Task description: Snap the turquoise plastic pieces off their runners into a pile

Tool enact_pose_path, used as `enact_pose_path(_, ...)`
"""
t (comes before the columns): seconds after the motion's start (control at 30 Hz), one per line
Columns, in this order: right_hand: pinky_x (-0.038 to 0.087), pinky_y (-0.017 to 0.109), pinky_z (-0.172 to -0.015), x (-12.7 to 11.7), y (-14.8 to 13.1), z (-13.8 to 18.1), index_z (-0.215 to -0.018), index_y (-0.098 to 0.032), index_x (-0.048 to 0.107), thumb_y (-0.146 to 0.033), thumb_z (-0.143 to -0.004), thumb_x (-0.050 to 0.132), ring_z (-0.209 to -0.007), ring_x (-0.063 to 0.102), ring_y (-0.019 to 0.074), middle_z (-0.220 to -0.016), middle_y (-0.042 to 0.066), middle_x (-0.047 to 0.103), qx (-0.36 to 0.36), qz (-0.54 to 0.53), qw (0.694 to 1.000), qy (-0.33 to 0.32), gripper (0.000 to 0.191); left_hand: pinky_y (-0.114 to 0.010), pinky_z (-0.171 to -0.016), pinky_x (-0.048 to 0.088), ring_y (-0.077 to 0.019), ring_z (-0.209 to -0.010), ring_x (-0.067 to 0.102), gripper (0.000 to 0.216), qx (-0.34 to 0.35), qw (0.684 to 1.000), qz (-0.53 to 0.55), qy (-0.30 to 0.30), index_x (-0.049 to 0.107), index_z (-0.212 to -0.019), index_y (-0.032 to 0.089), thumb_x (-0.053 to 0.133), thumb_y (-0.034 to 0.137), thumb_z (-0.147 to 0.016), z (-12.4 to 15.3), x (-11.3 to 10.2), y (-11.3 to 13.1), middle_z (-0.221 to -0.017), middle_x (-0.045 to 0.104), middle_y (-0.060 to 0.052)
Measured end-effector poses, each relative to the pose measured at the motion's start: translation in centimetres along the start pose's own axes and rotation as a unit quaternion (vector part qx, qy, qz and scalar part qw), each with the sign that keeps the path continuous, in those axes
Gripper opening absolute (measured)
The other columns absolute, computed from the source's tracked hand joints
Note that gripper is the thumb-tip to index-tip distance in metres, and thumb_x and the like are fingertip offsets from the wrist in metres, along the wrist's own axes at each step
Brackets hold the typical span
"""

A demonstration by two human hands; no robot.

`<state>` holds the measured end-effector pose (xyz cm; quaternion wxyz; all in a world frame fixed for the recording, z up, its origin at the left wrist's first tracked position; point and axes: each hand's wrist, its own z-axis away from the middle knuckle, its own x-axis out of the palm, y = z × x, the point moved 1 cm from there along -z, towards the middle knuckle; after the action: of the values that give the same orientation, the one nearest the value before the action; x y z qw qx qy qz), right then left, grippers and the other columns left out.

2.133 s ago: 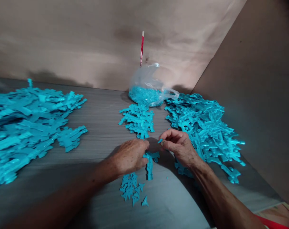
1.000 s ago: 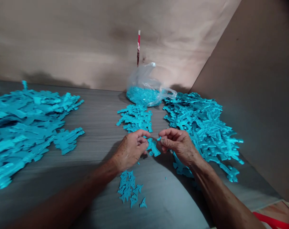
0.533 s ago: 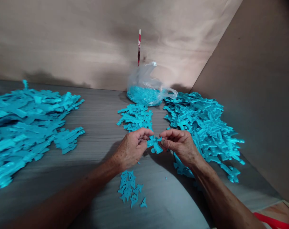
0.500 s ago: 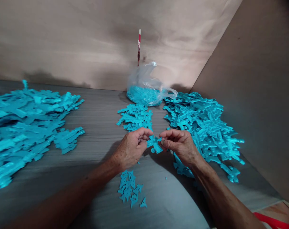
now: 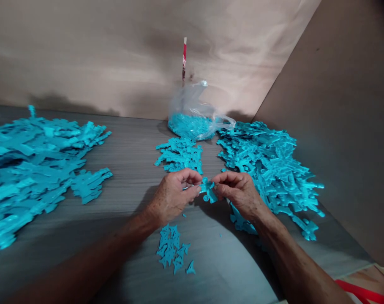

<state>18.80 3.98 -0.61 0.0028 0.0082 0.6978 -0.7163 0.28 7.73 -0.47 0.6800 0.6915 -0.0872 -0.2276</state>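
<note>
Between my two hands is a small turquoise foam-like piece (image 5: pixel 211 194) with a cut, irregular outline and a round tab at its lower side. My left hand (image 5: pixel 175 193) pinches its left edge between thumb and fingers. From the other side, my right hand (image 5: pixel 239 190) grips it with thumb and forefinger. Below my left hand lie several small pointed turquoise bits (image 5: pixel 169 249) on the grey table (image 5: pixel 131 169). Just beyond the hands sits a low heap of cut turquoise pieces (image 5: pixel 181 154).
A large stack of turquoise sheets (image 5: pixel 36 164) covers the left side. Another big pile (image 5: pixel 270 169) spreads at the right, close to my right forearm. At the back, a clear plastic bag (image 5: pixel 193 120) holds turquoise bits, with a red-and-white stick (image 5: pixel 184 59) upright behind it. Wooden boards (image 5: pixel 99 50) wall the table.
The held piece has tilted and shifted slightly to the right. My left thumb has moved a little inward along it. The piles have stayed as they were.
</note>
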Motion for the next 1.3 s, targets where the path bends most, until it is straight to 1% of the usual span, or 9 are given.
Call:
enact_pose_path(0.3, 0.04, 0.027, -0.052, -0.15, 0.0, 0.19, -0.08, -0.018, 0.069, -0.029, -0.074, 0.074, -0.053, 0.052, 0.0124, -0.062, -0.001, 0.062, -0.034, -0.017, 0.999, 0.018, 0.013, -0.027, -0.063, 0.05, -0.0149, -0.07, 0.062, 0.009, 0.021, 0.998, -0.063, -0.003, 0.068, -0.084, 0.017, 0.064, 0.021, -0.077, 0.11, -0.14, 0.19, -0.078, 0.067, -0.002)
enact_pose_path(0.47, 0.045, 0.028, -0.069, -0.15, -0.37, 0.31, -0.08, -0.019, 0.069, -0.033, -0.082, 0.07, -0.082, 0.059, 0.0161, -0.095, 0.004, 0.064, -0.107, 0.034, 0.992, -0.063, 0.013, -0.027, -0.068, 0.049, -0.0152, -0.076, 0.062, 0.01, 0.034, 0.997, -0.069, -0.011, 0.069, -0.083, 0.018, 0.065, 0.017, -0.074, 0.23, -0.04, 0.66, -0.082, 0.069, -0.001)
enact_pose_path(0.53, 0.044, 0.027, -0.068, 0.04, -0.28, 0.37, -0.08, -0.019, 0.068, -0.036, -0.084, 0.069, -0.079, 0.057, 0.015, -0.091, 0.003, 0.064, -0.092, 0.037, 0.99, -0.101, 0.017, -0.027, -0.07, 0.05, -0.0155, -0.079, 0.063, 0.011, 0.039, 0.998, -0.043, -0.006, 0.068, -0.084, 0.018, 0.068, 0.018, -0.073, 0.17, 0.0, 0.53, -0.083, 0.068, -0.001)
enact_pose_path(0.6, 0.04, 0.025, -0.058, 0.25, -0.06, 0.42, -0.081, -0.019, 0.067, -0.04, -0.084, 0.068, -0.064, 0.05, 0.0114, -0.077, 0.0, 0.06, -0.05, 0.022, 0.992, -0.116, 0.021, -0.027, -0.069, 0.051, -0.0151, -0.077, 0.062, 0.013, 0.031, 0.999, -0.019, 0.011, 0.068, -0.085, 0.018, 0.07, 0.021, -0.072, 0.06, 0.01, 0.22, -0.083, 0.067, -0.001)
enact_pose_path(0.73, 0.029, 0.022, -0.046, 0.6, 0.15, 0.46, -0.082, -0.018, 0.065, -0.046, -0.078, 0.072, -0.049, 0.038, 0.0081, -0.061, -0.004, 0.054, 0.001, 0.009, 0.996, -0.084, 0.029, -0.025, -0.055, 0.05, -0.011, -0.061, 0.059, 0.024, -0.008, 0.999, 0.03, 0.029, 0.064, -0.092, 0.017, 0.072, 0.03, -0.074, -0.12, 0.09, -0.3, -0.083, 0.066, -0.001)
enact_pose_path(0.87, 0.032, 0.023, -0.046, 0.74, -0.06, 0.29, -0.076, -0.018, 0.066, -0.044, -0.073, 0.076, -0.049, 0.042, 0.009, -0.06, -0.003, 0.056, -0.005, -0.002, 0.999, -0.038, 0.028, -0.023, -0.05, 0.047, -0.0106, -0.051, 0.06, 0.03, -0.059, 0.995, 0.083, 0.005, 0.062, -0.098, 0.015, 0.07, 0.032, -0.075, -0.08, 0.24, -0.13, -0.07, 0.068, 0.0)
enact_pose_path(1.0, 0.028, 0.023, -0.044, 0.59, -0.02, 0.11, -0.078, -0.018, 0.067, -0.041, -0.071, 0.077, -0.048, 0.039, 0.008, -0.059, -0.003, 0.056, 0.009, 0.008, 1.0, -0.009, 0.027, -0.023, -0.054, 0.049, -0.0115, -0.055, 0.064, 0.032, -0.093, 0.986, 0.136, -0.025, 0.063, -0.095, 0.015, 0.075, 0.023, -0.067, 0.13, 0.45, 0.19, -0.067, 0.071, -0.001)
enact_pose_path(1.17, 0.03, 0.023, -0.047, 0.45, 0.17, 0.1, -0.079, -0.018, 0.067, -0.041, -0.07, 0.079, -0.051, 0.042, 0.0088, -0.065, -0.002, 0.06, 0.012, -0.017, 1.0, -0.013, 0.028, -0.019, -0.049, 0.044, -0.0092, -0.051, 0.061, 0.019, -0.103, 0.985, 0.137, -0.008, 0.064, -0.082, 0.015, 0.073, 0.02, -0.066, 0.31, 0.57, 0.38, -0.063, 0.07, -0.001)
enact_pose_path(1.3, 0.033, 0.023, -0.051, 0.56, 0.07, 0.09, -0.076, -0.018, 0.067, -0.042, -0.068, 0.081, -0.057, 0.046, 0.0101, -0.069, 0.0, 0.063, 0.02, -0.048, 0.998, -0.031, 0.03, -0.018, -0.047, 0.044, -0.0088, -0.049, 0.06, 0.017, -0.101, 0.987, 0.121, 0.011, 0.066, -0.082, 0.014, 0.072, 0.019, -0.066, 0.26, 0.54, 0.66, -0.06, 0.069, 0.0)
